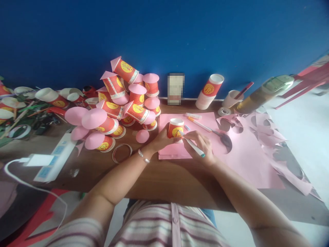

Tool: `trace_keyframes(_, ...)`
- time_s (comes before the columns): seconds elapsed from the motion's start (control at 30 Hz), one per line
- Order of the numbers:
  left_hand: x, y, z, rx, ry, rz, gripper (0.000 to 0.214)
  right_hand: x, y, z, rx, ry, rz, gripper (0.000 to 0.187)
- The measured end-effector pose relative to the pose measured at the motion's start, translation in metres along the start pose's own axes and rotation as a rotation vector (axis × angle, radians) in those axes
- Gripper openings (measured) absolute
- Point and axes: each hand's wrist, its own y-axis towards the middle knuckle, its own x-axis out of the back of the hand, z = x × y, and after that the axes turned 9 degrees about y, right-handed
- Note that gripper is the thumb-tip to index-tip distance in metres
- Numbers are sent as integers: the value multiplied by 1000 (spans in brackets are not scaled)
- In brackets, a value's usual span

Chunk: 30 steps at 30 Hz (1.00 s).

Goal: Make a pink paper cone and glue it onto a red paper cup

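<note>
A red paper cup (172, 129) with a yellow round emblem and white rim stands upright over pink paper (174, 153). My left hand (162, 139) is wrapped round its left and lower side. In my right hand (202, 145) is a white marker pen (194, 147) with a green end, its tip at the cup's emblem. A small pale blue cap (187, 127) lies just right of the cup. Scissors (223, 138) and an orange-and-white pen (199, 124) rest on the paper beyond my right hand.
Several red cups with pink paper cones (110, 109) are heaped at left, beside a power strip (58, 156). Stacked cups (209, 91), a tape roll (224, 111) and a bottle (264, 92) stand behind. Cut pink paper (257, 164) covers the right side. A tape ring (122, 153) lies near my left arm.
</note>
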Motion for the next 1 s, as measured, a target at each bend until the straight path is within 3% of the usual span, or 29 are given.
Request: trace_keyframes(1.0, -1, -2, -7, 10, -61, 3, 55, 3, 1, -3, -34, 7, -37, 20)
